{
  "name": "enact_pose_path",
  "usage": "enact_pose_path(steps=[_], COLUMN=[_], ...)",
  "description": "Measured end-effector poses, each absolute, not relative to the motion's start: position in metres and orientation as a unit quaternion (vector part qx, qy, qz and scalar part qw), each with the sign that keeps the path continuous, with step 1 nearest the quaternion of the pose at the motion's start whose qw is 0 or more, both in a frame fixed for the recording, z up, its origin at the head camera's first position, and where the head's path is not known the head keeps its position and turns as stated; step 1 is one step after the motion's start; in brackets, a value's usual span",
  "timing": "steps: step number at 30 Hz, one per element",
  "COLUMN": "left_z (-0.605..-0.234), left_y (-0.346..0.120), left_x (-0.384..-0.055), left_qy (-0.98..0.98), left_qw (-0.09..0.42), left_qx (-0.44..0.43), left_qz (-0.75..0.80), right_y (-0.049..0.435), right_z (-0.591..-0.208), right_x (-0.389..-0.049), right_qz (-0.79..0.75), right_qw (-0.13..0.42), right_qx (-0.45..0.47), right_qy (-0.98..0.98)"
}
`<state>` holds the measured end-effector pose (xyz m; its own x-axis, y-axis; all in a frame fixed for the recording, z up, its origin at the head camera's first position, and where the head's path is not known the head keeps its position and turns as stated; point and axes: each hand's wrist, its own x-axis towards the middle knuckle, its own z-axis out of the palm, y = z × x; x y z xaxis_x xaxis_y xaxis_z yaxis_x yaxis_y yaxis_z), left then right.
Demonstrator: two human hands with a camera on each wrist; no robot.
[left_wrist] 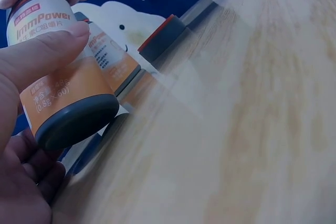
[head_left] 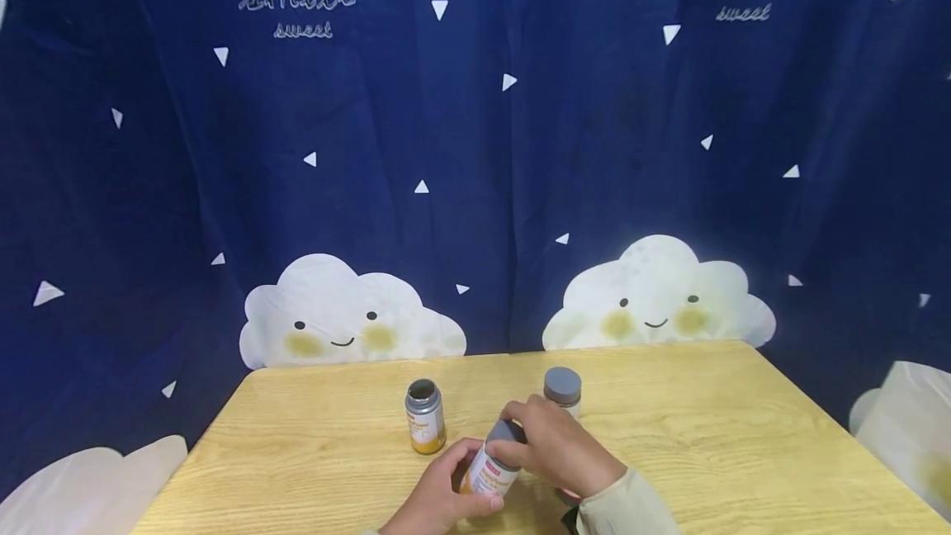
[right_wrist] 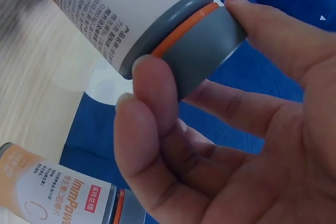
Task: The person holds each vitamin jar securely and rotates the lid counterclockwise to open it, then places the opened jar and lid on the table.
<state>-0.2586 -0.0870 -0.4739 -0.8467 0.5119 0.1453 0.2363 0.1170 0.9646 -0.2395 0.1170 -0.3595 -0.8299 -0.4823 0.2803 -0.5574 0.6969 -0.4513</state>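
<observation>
My left hand (head_left: 443, 492) grips the body of a supplement bottle (head_left: 492, 473) with a white and orange label, its thumb lying across the label in the left wrist view. The bottle is tilted, its dark base (left_wrist: 79, 121) raised off the table. Thumb and fingers of my right hand (head_left: 560, 446) pinch the grey cap (right_wrist: 210, 51) on this bottle, and an orange ring shows below the cap. To the left stands an uncapped bottle (head_left: 426, 423) with a dark open mouth. Partly hidden behind the right hand is a capped bottle (head_left: 562, 386).
A loose grey cap with an orange rim (left_wrist: 163, 39) lies on the table in the left wrist view. The light wooden table (head_left: 312, 436) ends at a blue curtain (head_left: 475, 122) printed with clouds.
</observation>
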Motion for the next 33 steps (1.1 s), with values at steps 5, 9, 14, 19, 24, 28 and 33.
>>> enact_pose_path(steps=[5, 9, 14, 19, 24, 28, 33], left_z=[-0.4738, -0.4763, -0.4777, -0.4778, -0.48, -0.4798, -0.478], left_y=[-0.0863, -0.0867, -0.0871, -0.0869, -0.0874, -0.0883, -0.0879], left_x=[-0.2556, -0.2551, -0.2551, -0.2579, -0.2583, -0.2581, -0.2577], left_qy=[0.747, 0.743, 0.727, 0.72, 0.716, 0.72, 0.725], left_qw=[0.094, 0.094, 0.106, 0.111, 0.117, 0.113, 0.101], left_qx=[0.258, 0.26, 0.263, 0.261, 0.258, 0.254, 0.257], left_qz=[0.605, 0.61, 0.625, 0.633, 0.638, 0.636, 0.63], right_y=[0.1175, 0.1171, 0.1171, 0.1166, 0.116, 0.116, 0.1167], right_z=[-0.3605, -0.3616, -0.3617, -0.361, -0.3614, -0.362, -0.3621], right_x=[-0.2379, -0.2365, -0.235, -0.2351, -0.2341, -0.234, -0.2343], right_qz=[0.257, 0.255, 0.249, 0.242, 0.246, 0.247, 0.243], right_qw=[0.068, 0.06, 0.067, 0.09, 0.083, 0.09, 0.101], right_qx=[0.28, 0.269, 0.27, 0.277, 0.273, 0.282, 0.297], right_qy=[-0.923, -0.927, -0.928, -0.925, -0.926, -0.923, -0.918])
